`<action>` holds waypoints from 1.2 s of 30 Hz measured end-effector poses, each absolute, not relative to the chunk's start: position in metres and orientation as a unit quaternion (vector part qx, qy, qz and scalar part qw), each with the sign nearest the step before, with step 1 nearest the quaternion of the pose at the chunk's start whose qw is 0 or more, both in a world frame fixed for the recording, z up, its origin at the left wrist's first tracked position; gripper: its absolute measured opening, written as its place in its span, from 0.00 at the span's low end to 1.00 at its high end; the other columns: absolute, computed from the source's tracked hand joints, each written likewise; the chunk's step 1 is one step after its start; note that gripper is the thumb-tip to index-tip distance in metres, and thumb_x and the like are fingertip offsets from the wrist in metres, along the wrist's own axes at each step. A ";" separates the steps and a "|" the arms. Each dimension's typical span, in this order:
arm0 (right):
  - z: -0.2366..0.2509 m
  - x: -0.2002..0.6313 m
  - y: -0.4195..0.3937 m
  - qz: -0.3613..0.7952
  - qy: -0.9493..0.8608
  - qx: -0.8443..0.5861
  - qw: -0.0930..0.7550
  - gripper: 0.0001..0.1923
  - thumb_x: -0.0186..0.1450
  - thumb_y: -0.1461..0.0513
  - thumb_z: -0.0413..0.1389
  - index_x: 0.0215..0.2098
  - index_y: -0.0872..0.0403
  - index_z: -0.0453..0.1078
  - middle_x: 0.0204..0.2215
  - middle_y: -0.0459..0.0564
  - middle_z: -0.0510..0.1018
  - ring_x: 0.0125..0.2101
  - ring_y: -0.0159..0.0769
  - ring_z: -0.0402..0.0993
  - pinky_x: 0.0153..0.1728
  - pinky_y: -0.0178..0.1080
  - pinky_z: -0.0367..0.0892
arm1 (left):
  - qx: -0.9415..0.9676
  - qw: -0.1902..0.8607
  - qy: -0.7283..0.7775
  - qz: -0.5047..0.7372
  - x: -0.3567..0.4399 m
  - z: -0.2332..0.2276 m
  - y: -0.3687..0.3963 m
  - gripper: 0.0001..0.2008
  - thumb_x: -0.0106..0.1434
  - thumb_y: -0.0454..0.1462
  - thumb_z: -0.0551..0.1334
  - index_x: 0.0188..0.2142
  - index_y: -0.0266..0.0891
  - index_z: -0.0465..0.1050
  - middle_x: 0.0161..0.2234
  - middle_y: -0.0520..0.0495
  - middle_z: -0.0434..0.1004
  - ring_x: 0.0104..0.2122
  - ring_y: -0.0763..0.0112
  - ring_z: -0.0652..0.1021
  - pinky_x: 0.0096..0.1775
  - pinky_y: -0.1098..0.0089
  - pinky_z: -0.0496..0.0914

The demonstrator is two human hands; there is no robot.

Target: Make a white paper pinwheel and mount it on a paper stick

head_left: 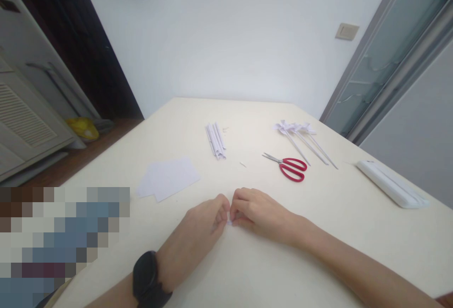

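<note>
My left hand (207, 220), with a black watch (146, 277) on its wrist, and my right hand (256, 211) meet low over the table. The fingers of both are pinched on a small piece of white paper (229, 222). Most of that paper is hidden behind the fingers, so its shape cannot be made out. Beyond my left hand lie flat white paper sheets (170, 178), fanned over one another. Red-handled scissors (286, 165) rest beyond my right hand, blades pointing left.
Several rolled white paper tubes (215, 140) lie at the table's middle back. Paper pinwheels (295, 129) on thin sticks are at the back right. A long white packet (391, 184) lies near the right edge. A tiny white scrap (242, 164) is left of the scissors. A wall (230, 38) stands behind.
</note>
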State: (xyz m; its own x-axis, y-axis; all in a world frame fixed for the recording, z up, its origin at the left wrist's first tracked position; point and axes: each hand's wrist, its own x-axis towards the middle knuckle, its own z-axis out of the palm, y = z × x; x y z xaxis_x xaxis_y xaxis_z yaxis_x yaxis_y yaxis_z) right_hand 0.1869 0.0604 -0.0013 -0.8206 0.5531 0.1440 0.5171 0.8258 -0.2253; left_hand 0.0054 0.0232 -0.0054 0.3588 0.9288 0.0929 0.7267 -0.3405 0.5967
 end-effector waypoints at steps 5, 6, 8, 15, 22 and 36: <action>-0.004 0.177 0.054 0.022 -0.945 -0.315 0.084 0.06 0.64 0.65 0.47 0.33 0.57 0.66 0.32 0.49 0.69 0.32 0.34 0.64 0.34 0.36 0.57 | 0.765 0.277 0.530 0.238 0.003 -0.007 0.025 0.05 0.60 0.32 0.50 0.31 0.42 0.62 0.26 0.55 0.70 0.27 0.72 0.71 0.29 0.72 0.63; -0.005 0.176 0.054 0.009 -0.943 -0.322 0.079 0.06 0.64 0.65 0.47 0.32 0.57 0.66 0.32 0.49 0.69 0.32 0.34 0.64 0.33 0.36 0.57 | 0.761 0.286 0.530 0.241 0.003 -0.007 0.026 0.05 0.60 0.32 0.50 0.31 0.42 0.62 0.26 0.55 0.70 0.27 0.72 0.71 0.29 0.72 0.64; -0.006 0.177 0.058 -0.015 -0.937 -0.342 0.071 0.06 0.63 0.67 0.47 0.32 0.57 0.65 0.31 0.49 0.69 0.31 0.35 0.64 0.32 0.37 0.56 | 0.759 0.300 0.526 0.239 0.002 -0.006 0.028 0.04 0.60 0.32 0.51 0.31 0.42 0.62 0.26 0.55 0.70 0.27 0.72 0.72 0.30 0.73 0.65; -0.004 0.209 0.093 -0.073 -0.872 -0.480 0.064 0.09 0.59 0.72 0.47 0.27 0.58 0.66 0.27 0.51 0.70 0.26 0.34 0.64 0.26 0.37 0.51 | 0.829 0.041 0.540 0.139 -0.011 -0.001 0.034 0.09 0.64 0.33 0.47 0.37 0.42 0.65 0.36 0.50 0.72 0.37 0.69 0.73 0.39 0.69 0.66; 0.005 0.223 0.099 -0.075 -0.845 -0.524 0.076 0.11 0.59 0.71 0.48 0.24 0.57 0.69 0.26 0.51 0.71 0.26 0.35 0.66 0.23 0.36 0.49 | 0.774 -0.134 0.617 0.042 -0.040 -0.004 0.048 0.15 0.64 0.31 0.45 0.49 0.31 0.61 0.40 0.35 0.71 0.43 0.55 0.71 0.42 0.58 0.63; 0.012 0.215 0.087 -0.027 -0.860 -0.482 0.162 0.12 0.64 0.67 0.45 0.29 0.55 0.69 0.28 0.48 0.72 0.28 0.32 0.67 0.28 0.35 0.55 | 0.752 -0.149 0.642 -0.012 -0.055 0.012 0.054 0.15 0.59 0.24 0.45 0.34 0.36 0.67 0.28 0.41 0.74 0.26 0.60 0.75 0.26 0.67 0.62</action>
State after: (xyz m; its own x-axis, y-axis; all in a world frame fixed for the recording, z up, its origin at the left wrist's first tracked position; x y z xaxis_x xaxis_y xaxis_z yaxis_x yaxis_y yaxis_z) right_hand 0.2146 0.0871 0.0121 -0.4821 0.8212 0.3052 0.8390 0.5331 -0.1090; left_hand -0.0546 0.0536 0.0123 0.1757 0.9691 0.1732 0.9618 -0.1315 -0.2399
